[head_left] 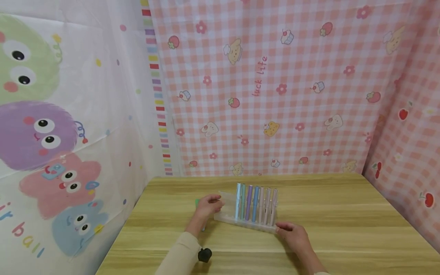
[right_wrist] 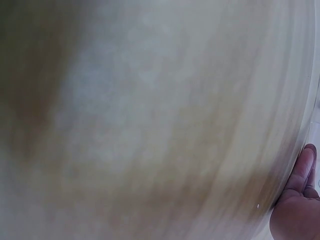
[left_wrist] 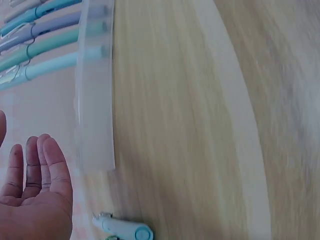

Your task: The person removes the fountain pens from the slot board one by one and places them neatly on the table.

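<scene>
A translucent pen case (head_left: 225, 218) stands on the table with its back panel raised. Several capped pens (head_left: 256, 204) in light blue, green, purple, blue and pale pink stand in a row in it, leaning slightly; its left part holds no pens. My left hand (head_left: 209, 206) is by the case's left end, fingers extended and palm up in the left wrist view, with nothing in it. At the front right corner, my right hand (head_left: 293, 236) touches the case with its fingertips. In the right wrist view those fingers (right_wrist: 302, 170) look straight, partly cut off by the frame edge.
A small light blue object with a teal ring (left_wrist: 125, 229) lies near the case's left end. Something green (head_left: 197, 202) shows behind my left hand. A black device (head_left: 204, 254) sits at my left wrist. Patterned curtains (head_left: 275, 95) border the wooden table (head_left: 326, 206).
</scene>
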`<action>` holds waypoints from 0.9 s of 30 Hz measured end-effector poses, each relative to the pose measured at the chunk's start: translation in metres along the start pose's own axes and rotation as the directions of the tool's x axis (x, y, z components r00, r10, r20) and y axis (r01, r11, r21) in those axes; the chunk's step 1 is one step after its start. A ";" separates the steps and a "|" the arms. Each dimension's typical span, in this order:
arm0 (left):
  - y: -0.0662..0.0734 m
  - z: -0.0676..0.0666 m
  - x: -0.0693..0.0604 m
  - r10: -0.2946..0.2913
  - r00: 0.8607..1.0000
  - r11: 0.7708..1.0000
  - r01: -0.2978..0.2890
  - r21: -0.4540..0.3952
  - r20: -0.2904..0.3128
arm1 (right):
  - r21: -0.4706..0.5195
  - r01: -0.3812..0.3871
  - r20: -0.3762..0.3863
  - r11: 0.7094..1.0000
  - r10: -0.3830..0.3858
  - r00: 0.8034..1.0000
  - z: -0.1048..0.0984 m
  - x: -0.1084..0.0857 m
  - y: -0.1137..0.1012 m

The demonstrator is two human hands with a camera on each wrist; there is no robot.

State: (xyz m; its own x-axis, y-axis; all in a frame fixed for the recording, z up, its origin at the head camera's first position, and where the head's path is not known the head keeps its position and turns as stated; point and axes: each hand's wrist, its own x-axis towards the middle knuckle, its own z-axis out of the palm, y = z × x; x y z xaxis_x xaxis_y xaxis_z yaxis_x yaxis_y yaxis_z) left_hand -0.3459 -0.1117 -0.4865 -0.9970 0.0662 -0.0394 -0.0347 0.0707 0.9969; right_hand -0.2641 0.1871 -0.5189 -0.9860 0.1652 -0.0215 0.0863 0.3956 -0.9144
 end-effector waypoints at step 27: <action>-0.009 0.037 0.011 0.070 0.988 0.994 -0.081 0.074 0.141 | 0.002 -0.004 -0.012 1.000 0.004 1.000 0.000 0.002 0.004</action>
State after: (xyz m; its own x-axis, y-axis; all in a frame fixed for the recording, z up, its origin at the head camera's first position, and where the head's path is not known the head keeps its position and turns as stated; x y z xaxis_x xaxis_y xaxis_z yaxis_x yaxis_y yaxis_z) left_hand -0.3544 -0.0746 -0.4987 -0.9774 0.2103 0.0215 0.0516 0.1389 0.9890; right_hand -0.2659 0.1894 -0.5227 -0.9839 0.1774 -0.0201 0.0897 0.3935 -0.9150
